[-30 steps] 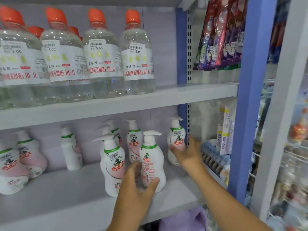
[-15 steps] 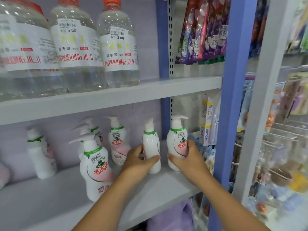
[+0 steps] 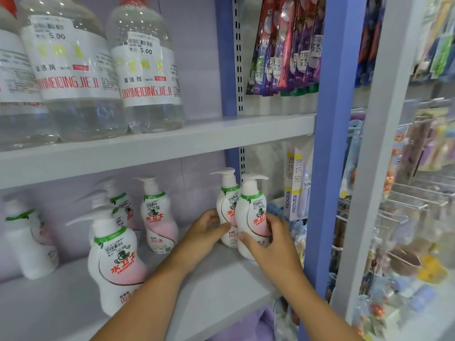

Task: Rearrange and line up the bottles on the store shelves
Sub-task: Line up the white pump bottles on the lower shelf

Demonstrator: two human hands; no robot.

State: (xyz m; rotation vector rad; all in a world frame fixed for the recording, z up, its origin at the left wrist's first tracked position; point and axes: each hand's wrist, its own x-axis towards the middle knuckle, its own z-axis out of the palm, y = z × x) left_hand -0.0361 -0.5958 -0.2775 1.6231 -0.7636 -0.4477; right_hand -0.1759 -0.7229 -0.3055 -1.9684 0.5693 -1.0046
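Pump bottles [image 3: 251,217] between both hands' fingers [image 3: 275,225]

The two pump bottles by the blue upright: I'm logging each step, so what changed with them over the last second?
The left hand carried its pump bottle rightward until it stands just behind the right hand's pump bottle, which the right hand took hold of. Both hands grip. The other pump bottles and the clear bottles above stayed put.

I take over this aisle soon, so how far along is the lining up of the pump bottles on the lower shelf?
Early to midway, I'd judge. Done: the clear bottles on the upper shelf stand in a row. In hand: the left hand and right hand hold two pump bottles together, one behind the other, at the shelf's right end. Left: the scattered pump bottles further left face different ways.
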